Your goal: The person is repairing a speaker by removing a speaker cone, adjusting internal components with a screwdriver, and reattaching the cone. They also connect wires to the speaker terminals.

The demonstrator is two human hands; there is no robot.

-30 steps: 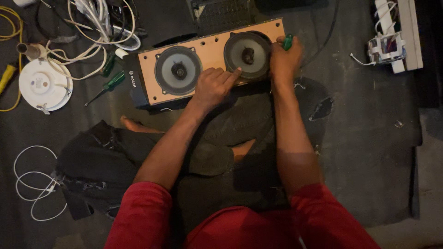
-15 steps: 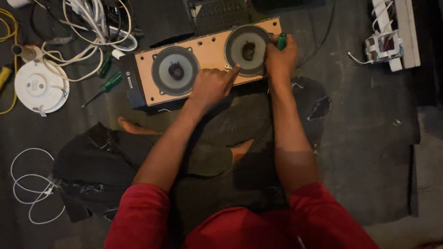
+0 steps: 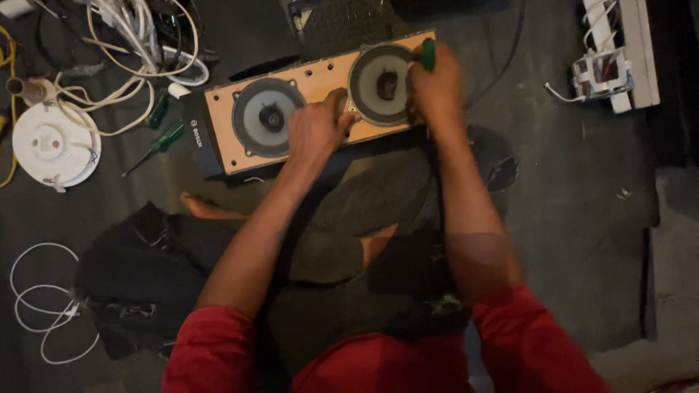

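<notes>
A long speaker box with a tan wooden front and two round grey speaker cones lies on the dark floor in front of me. My left hand presses on the wooden front between the two cones. My right hand grips a green-handled screwdriver at the right edge of the right cone. The screwdriver's tip is hidden behind my hand. I sit cross-legged in a red shirt, with a bare foot showing to the left.
Two more green screwdrivers lie left of the box, beside a round white fixture and a tangle of white cables. A white wire loop lies at lower left. A white power strip with a small part sits at upper right.
My right hand with the screwdriver has stayed at the right cone's rim and looks blurred from motion. The left hand has kept pressing the box front. The camera view has shifted slightly.
</notes>
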